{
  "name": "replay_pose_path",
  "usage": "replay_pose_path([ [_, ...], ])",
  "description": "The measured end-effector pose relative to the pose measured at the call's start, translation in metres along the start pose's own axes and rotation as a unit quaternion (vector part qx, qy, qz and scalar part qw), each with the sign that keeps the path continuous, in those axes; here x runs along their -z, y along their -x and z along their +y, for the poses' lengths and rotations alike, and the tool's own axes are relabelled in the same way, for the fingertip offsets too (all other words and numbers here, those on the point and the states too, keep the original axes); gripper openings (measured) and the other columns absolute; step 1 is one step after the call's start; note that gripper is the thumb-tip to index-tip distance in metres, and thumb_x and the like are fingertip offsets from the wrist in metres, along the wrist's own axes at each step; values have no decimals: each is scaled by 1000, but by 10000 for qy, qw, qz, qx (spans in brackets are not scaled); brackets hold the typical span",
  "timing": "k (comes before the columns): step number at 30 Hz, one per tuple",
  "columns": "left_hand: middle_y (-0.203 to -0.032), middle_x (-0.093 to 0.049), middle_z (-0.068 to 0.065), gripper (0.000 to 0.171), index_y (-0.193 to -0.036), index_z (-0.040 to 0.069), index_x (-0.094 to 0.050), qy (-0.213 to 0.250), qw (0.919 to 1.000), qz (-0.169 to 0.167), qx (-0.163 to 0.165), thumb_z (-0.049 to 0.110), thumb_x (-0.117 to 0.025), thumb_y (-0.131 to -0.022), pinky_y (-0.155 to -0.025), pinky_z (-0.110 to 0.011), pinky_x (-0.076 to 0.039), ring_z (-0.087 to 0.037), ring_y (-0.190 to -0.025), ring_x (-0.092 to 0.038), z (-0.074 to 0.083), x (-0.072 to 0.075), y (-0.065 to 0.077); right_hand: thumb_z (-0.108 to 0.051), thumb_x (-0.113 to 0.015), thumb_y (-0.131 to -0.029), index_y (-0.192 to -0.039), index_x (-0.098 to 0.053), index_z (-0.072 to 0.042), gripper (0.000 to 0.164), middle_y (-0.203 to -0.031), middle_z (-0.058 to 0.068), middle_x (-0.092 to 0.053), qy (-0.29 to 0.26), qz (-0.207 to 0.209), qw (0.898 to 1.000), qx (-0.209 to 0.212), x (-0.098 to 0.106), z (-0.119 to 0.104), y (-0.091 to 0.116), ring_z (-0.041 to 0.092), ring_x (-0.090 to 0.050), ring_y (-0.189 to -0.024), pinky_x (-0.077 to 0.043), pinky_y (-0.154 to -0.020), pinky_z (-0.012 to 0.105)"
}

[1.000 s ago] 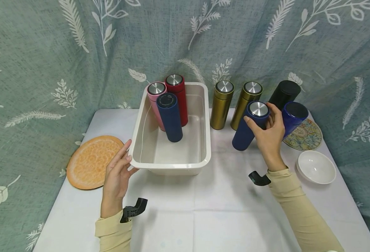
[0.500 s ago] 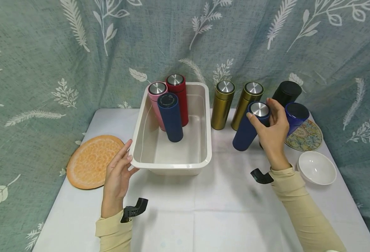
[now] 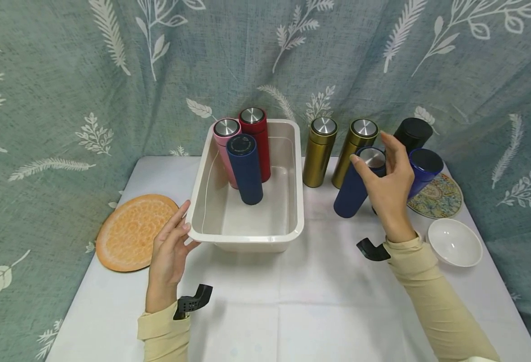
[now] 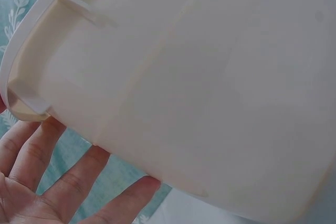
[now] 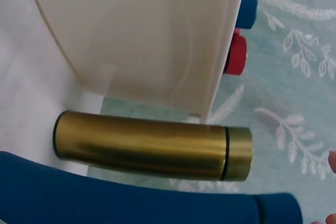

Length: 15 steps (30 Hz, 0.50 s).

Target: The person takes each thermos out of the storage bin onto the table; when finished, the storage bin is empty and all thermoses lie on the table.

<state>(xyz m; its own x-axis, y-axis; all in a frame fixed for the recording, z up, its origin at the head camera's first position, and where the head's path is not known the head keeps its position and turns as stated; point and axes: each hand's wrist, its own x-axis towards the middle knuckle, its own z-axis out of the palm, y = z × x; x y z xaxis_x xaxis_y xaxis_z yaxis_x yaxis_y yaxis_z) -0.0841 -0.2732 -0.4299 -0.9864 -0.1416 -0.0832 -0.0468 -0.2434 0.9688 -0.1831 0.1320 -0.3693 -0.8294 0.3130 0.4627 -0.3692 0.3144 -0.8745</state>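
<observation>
In the head view my left hand (image 3: pixel 168 256) rests its fingertips on the left front corner of a white plastic tub (image 3: pixel 247 238); the left wrist view has these extended fingers (image 4: pixel 73 179) along the tub's edge. Inside the tub stand a pink thermos (image 3: pixel 224 146), a red thermos (image 3: pixel 260 138) and a dark blue thermos (image 3: pixel 246 173). My right hand (image 3: pixel 389 193) hovers with thumb and fingers spread around the steel lid of another blue thermos (image 3: pixel 353 188) upright on the table. In the right wrist view, fingertips (image 5: pixel 333 161) show apart from that thermos's cap.
Two gold thermoses (image 3: pixel 318 158) (image 3: pixel 358 138) stand right of the tub. A black thermos (image 3: pixel 412 133) and a shiny blue one (image 3: pixel 424 168) are beyond my right hand. A patterned round mat (image 3: pixel 439 198), a white bowl (image 3: pixel 454 241) and an orange round mat (image 3: pixel 131 234) flank them.
My right hand has loosened from the blue thermos; its fingers have spread and lifted off the lid. The thermos stays in place. The left hand has not moved.
</observation>
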Motion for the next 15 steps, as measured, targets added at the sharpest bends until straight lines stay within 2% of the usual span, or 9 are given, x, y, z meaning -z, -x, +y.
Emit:
replay_pose_path([
  [8,-138,-60,8,51,-154,7,-39,22,10000,-9,17,9,-47,-104,-88,-33,-57,-10,-115,-64,-1,1,0,-5,-81,-83,-139,-55,-2,62,-145,15,-56,-93,-312,9982,502,-15,-11,-1,17,-48,-143,-32,-122,30],
  [15,-139,-59,7,51,-154,8,-40,39,10000,-15,38,8,-48,-104,-88,-34,-57,-10,-114,-64,-1,1,-1,-11,-81,-85,-140,-56,-5,61,-144,10,-58,-88,-442,9962,751,-24,-19,1,16,-51,-140,-34,-120,28],
])
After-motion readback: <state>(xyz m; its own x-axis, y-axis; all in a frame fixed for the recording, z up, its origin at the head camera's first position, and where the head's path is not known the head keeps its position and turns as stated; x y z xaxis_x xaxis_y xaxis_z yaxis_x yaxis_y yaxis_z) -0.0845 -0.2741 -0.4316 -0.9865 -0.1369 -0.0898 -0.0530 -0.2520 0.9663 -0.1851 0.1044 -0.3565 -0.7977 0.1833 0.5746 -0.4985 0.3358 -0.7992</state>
